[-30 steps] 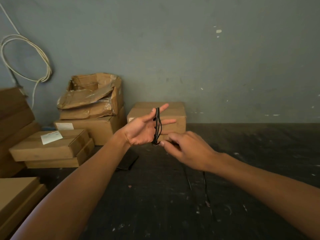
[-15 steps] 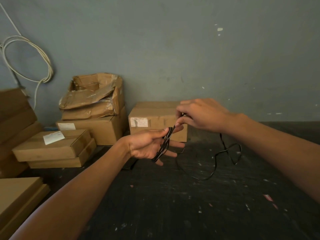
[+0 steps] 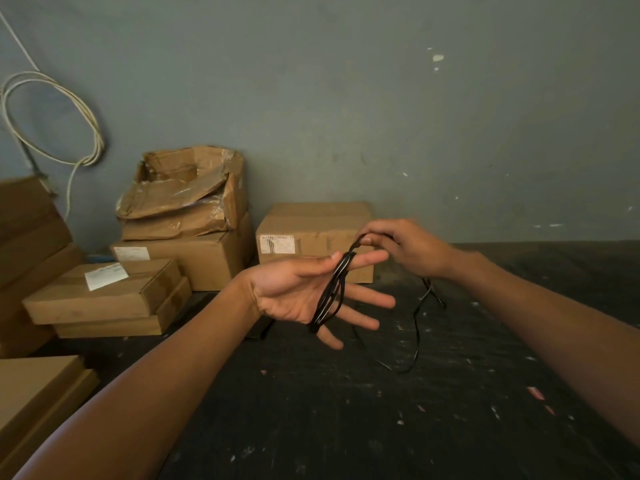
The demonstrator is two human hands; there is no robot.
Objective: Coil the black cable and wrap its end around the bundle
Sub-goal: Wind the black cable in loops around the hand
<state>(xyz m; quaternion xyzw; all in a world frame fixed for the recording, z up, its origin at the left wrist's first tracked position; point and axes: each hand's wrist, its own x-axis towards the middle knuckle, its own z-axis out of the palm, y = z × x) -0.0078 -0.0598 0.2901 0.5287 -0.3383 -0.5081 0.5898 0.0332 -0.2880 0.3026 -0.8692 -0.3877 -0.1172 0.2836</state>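
Several turns of the thin black cable (image 3: 330,296) run around the straight, spread fingers of my left hand (image 3: 304,294), which is held palm up at the middle of the view. My right hand (image 3: 405,245) is just to the right of and above those fingertips, pinching the cable between thumb and forefinger where it leaves the coil. The loose remainder of the cable (image 3: 417,327) hangs below my right hand and trails in a loop on the dark floor.
Cardboard boxes (image 3: 313,233) stand against the grey wall, with a torn box (image 3: 187,192) stacked on another to the left and flat boxes (image 3: 100,292) along the left edge. A white cable coil (image 3: 52,119) hangs on the wall. The scuffed dark floor (image 3: 346,410) spreads below.
My right hand swung from below my left hand up and over to its right, carrying the cable over the fingers. My left hand tipped from upright to palm up with fingers spread.
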